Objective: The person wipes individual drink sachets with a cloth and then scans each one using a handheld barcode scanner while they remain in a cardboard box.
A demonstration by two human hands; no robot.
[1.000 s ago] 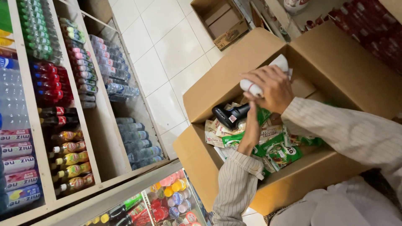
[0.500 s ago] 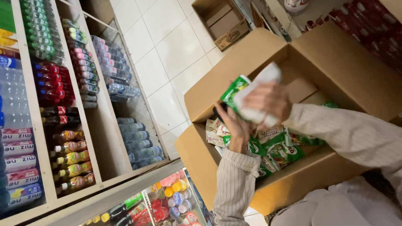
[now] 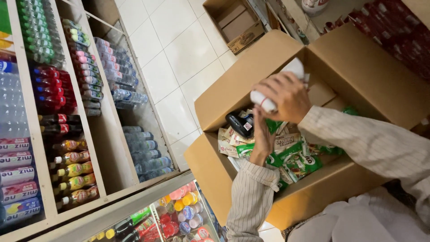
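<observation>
An open cardboard box [image 3: 251, 76] sits in front of me, filled with several green and cream snack packets [image 3: 298, 159] and a black pouch [image 3: 240, 123]. My right hand [image 3: 284, 94] is above the box, closed around a white wrapped roll [image 3: 273, 89]. Below it, my left hand [image 3: 263, 136] reaches down among the packets, fingers on a green packet [image 3: 272, 125]; I cannot see whether it grips it. Both arms wear striped beige sleeves.
Wooden shelves [image 3: 105, 134] on the left hold rows of bottled drinks [image 3: 49, 85]. A glass case [image 3: 179, 210] with coloured items lies below. Another open cardboard box [image 3: 235, 24] stands on the white tiled floor [image 3: 179, 58]. Red packages [image 3: 394, 27] are stacked at the upper right.
A green packet that was lifted with the white roll half a second ago is back down in the box. My right hand still holds the white roll; my left hand went lower.
</observation>
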